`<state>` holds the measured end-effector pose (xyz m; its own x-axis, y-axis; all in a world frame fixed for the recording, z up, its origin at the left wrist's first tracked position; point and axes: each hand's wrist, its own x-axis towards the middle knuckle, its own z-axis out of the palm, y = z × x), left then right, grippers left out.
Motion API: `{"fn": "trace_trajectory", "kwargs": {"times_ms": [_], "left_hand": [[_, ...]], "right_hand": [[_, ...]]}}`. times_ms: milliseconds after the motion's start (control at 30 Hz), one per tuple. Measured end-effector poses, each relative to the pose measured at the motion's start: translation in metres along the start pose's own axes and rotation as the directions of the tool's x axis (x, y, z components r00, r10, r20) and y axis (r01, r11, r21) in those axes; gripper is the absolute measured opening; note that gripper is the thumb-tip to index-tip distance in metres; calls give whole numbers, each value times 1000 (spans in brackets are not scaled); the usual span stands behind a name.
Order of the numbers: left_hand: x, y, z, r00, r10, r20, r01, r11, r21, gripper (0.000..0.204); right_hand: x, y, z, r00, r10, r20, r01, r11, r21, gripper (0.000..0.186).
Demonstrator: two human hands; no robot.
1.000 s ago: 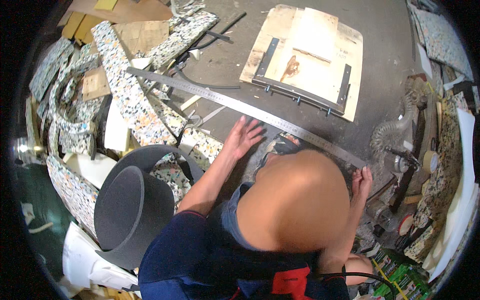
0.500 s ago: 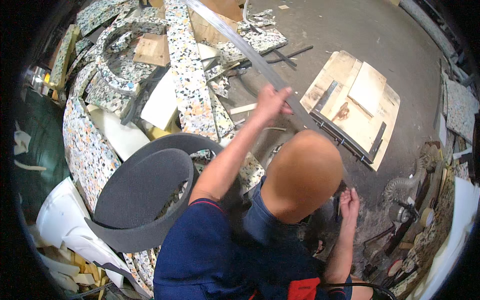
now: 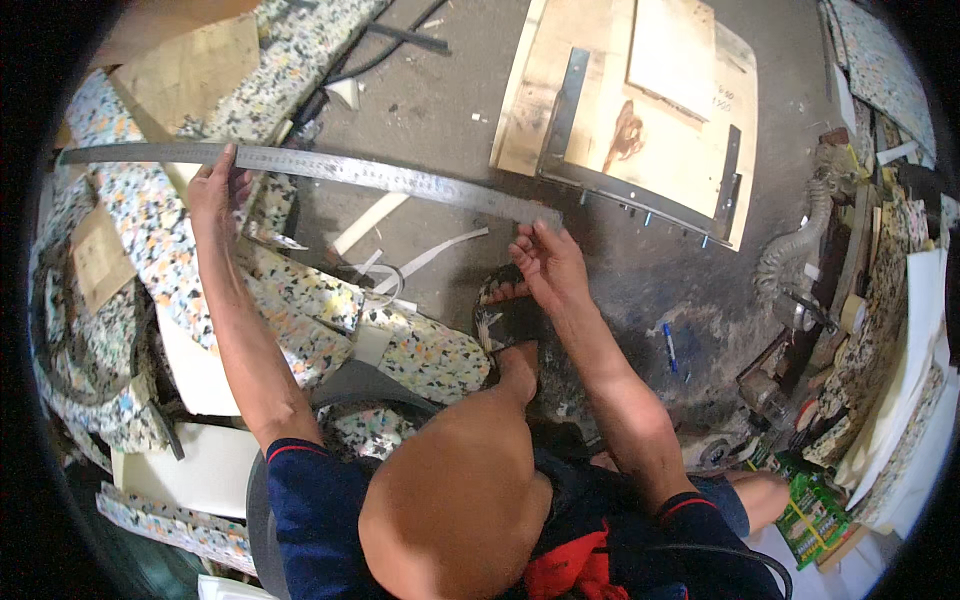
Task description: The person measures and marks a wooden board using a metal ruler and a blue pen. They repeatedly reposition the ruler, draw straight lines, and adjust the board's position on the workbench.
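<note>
A long metal ruler stretches across in front of me above the floor. My left hand grips it partway along, thumb on top, and a length of it runs on past that hand to the left. At its right end, my right hand pinches the ruler between thumb and fingers. Just beyond that end lies a wooden board with black metal strips, bolts along its near edge and a smaller plywood piece on top.
Speckled foam offcuts are heaped at the left, with a dark grey foam ring near my left arm. A blue marker lies on the floor at right. A flexible hose, tools and a green package line the right side.
The ruler has swung from slanting up and away to lying nearly level across the view. My right hand has come up from the lower right and taken hold of its end.
</note>
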<state>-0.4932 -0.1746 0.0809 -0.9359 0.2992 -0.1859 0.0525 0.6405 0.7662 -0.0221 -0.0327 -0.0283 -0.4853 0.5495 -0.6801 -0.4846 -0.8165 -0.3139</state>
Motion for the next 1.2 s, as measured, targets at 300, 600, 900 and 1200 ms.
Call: {"fn": "trace_trajectory", "kwargs": {"times_ms": [300, 600, 900, 1200], "left_hand": [[-111, 40, 159, 104, 778, 620, -968, 222, -117, 58], [-92, -3, 223, 222, 727, 650, -878, 439, -191, 42], [-98, -15, 237, 217, 756, 618, -902, 397, -169, 38], [-96, -13, 237, 194, 780, 595, -902, 381, -206, 41]], "right_hand": [[39, 37, 55, 981, -160, -107, 128, 958, -256, 14], [73, 38, 54, 962, -244, -126, 197, 932, -304, 11], [68, 28, 43, 959, -249, -135, 178, 901, -396, 9], [70, 23, 40, 966, -237, -106, 180, 904, -388, 9]]}}
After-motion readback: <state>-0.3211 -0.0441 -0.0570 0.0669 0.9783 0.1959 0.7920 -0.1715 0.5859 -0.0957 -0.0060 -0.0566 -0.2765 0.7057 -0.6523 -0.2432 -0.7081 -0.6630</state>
